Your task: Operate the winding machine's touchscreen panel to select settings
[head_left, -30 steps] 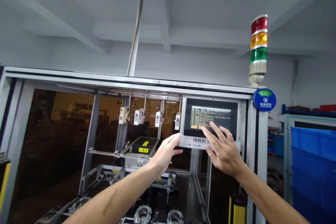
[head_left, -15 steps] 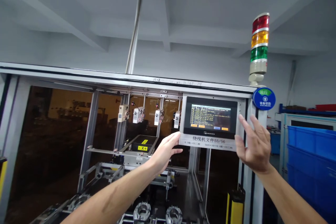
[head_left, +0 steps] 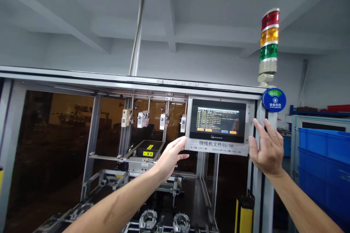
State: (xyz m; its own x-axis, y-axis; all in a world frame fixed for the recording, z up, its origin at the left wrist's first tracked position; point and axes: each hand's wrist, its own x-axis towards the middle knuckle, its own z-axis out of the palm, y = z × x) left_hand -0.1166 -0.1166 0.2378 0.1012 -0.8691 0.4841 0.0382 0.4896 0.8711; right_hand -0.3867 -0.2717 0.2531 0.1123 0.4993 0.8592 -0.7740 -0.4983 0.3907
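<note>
We have both forearms stretched up and forward toward the touch panel [head_left: 218, 121] mounted on the upper right of the machine frame [head_left: 131, 82]. Our left hand [head_left: 170, 157] is open, fingers together and slightly curled, with the fingertips touching the panel's lower left corner by the printed label strip [head_left: 216, 146]. Our right hand [head_left: 268, 149] is also open and holds nothing, palm facing the panel's right edge, fingers spread and pointing up, just beside the bezel; we cannot tell whether it touches.

To do this well, in our judgement, we should keep the left hand light on the corner as a brace, keep both palms off the lit screen so no button is pressed by accident, and keep the text unobstructed.

Farther back, winding heads [head_left: 144, 118] hang behind the tinted guard. A signal tower [head_left: 269, 43] stands above the frame, and blue crates [head_left: 325, 160] are stacked at right.
</note>
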